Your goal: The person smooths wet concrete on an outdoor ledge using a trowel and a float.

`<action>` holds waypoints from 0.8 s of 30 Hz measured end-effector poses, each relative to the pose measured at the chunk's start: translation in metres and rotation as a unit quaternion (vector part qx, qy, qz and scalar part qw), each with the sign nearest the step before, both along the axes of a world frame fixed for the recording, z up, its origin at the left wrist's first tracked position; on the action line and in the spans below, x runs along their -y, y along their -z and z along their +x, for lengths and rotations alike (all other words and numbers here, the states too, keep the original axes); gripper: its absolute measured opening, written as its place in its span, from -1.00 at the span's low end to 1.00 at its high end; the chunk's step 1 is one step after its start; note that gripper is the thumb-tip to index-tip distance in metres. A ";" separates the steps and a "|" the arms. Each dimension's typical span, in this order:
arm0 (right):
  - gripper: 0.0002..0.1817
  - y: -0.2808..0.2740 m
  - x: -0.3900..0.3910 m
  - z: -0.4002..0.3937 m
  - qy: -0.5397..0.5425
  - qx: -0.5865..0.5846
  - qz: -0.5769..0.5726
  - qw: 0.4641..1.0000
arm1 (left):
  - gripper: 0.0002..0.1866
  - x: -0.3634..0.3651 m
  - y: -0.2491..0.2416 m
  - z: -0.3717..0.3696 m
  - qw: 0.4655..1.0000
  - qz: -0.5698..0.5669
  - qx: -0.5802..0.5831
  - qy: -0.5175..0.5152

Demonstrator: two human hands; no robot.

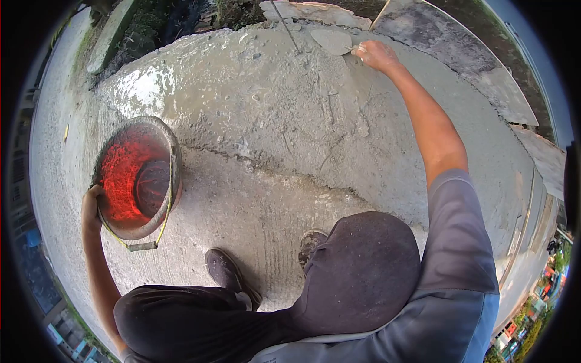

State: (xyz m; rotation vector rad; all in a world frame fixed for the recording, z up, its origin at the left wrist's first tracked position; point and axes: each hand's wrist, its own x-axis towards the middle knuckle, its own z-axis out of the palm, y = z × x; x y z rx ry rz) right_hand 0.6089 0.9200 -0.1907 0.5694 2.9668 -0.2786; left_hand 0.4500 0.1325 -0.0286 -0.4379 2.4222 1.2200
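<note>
My right hand (376, 55) is closed round the handle of a trowel (332, 42), whose flat blade lies on the wet concrete (290, 97) near its far edge. On the left, my left hand (91, 202) grips the rim of a bucket (171, 139), with the fingers partly hidden behind it. The bucket is tilted, its mouth facing me, and its red inside shows a dark, dirty bottom. Its wire handle with a grey grip hangs down over the near side of the rim.
Dry, ridged pavement (242, 199) lies under my boots (225, 270), meeting the wet concrete along a rough edge. A thin rod (284, 25) stands at the far edge. Boards (463, 57) border the far right. A concrete curb (112, 37) lies at the upper left.
</note>
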 end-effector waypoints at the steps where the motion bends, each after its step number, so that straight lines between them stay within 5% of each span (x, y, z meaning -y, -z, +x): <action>1: -0.56 -0.004 0.003 0.002 0.007 -0.006 -0.017 1.000 | -0.83 0.001 -0.001 -0.001 1.000 -0.013 -0.005 0.009; 9: -0.57 -0.007 0.014 0.057 -0.098 0.055 0.004 0.994 | -0.82 -0.002 0.001 0.005 1.000 0.003 0.007 -0.021; 15: -0.56 0.013 0.004 -0.012 0.005 0.000 0.005 1.000 | -0.82 -0.016 -0.012 0.006 0.999 -0.031 0.014 0.035; 24: -0.53 -0.008 0.049 -0.042 -0.002 0.025 -0.009 1.000 | -0.83 -0.008 -0.002 0.000 1.000 -0.027 -0.004 -0.003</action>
